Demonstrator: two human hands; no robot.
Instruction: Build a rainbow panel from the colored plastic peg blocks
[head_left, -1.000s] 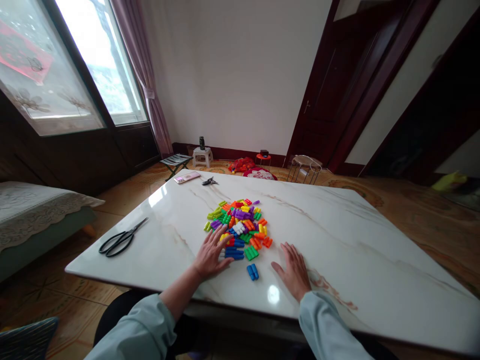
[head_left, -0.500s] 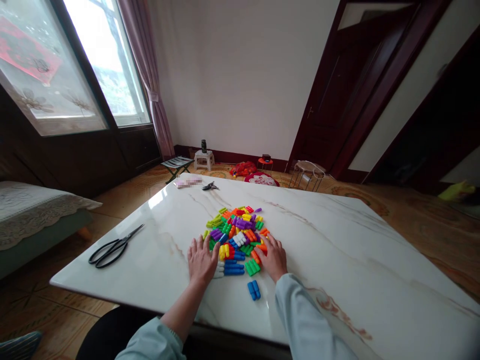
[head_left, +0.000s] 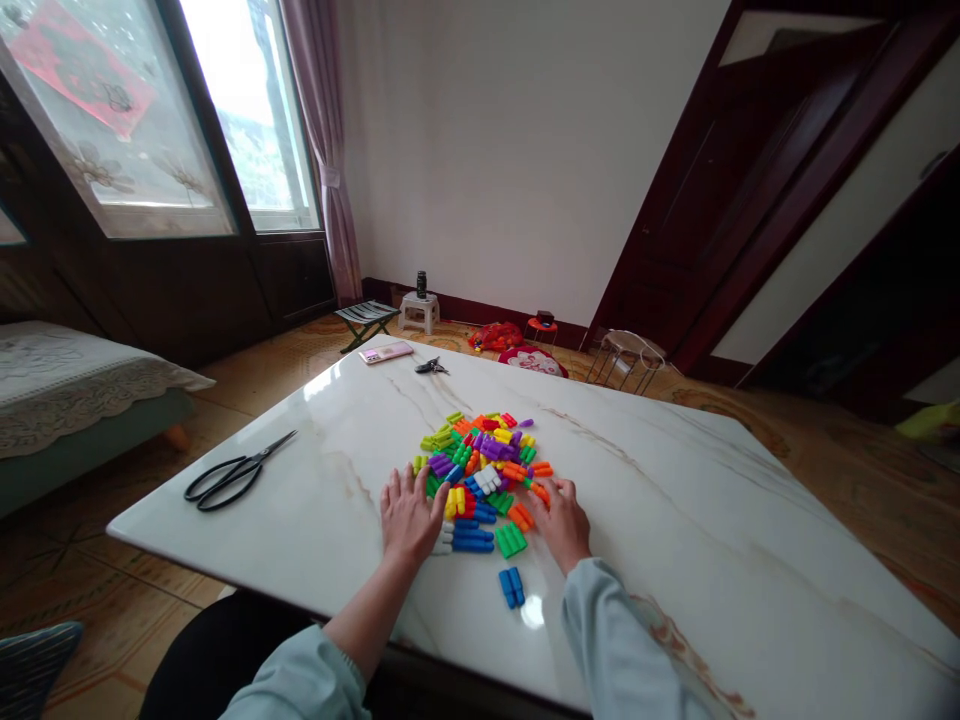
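Note:
A heap of colourful plastic building blocks (head_left: 487, 450) lies on the white marble-look table. My left hand (head_left: 409, 515) rests open at the heap's left side, fingers spread and thumb beside a yellow block (head_left: 454, 502). At the right edge, my right hand (head_left: 564, 522) has its fingertips closed on an orange block (head_left: 538, 491); part of that block is hidden by the fingers. Nearer to me are a green block (head_left: 511, 541), long blue blocks (head_left: 472, 540) and a separate blue block (head_left: 511, 587). Another orange block (head_left: 521, 517) sits just left of my right hand.
Black-handled scissors (head_left: 236, 475) lie on the left of the table (head_left: 675, 520). Toward its far edge are a pink phone (head_left: 386, 352) and a small dark tool (head_left: 431, 367). Stools, including a white one (head_left: 418, 313), stand on the floor beyond.
My right hand has shifted slightly right, with the orange block at its fingertips moving along. My left hand stays in place by the heap. The camera view has turned a little left.

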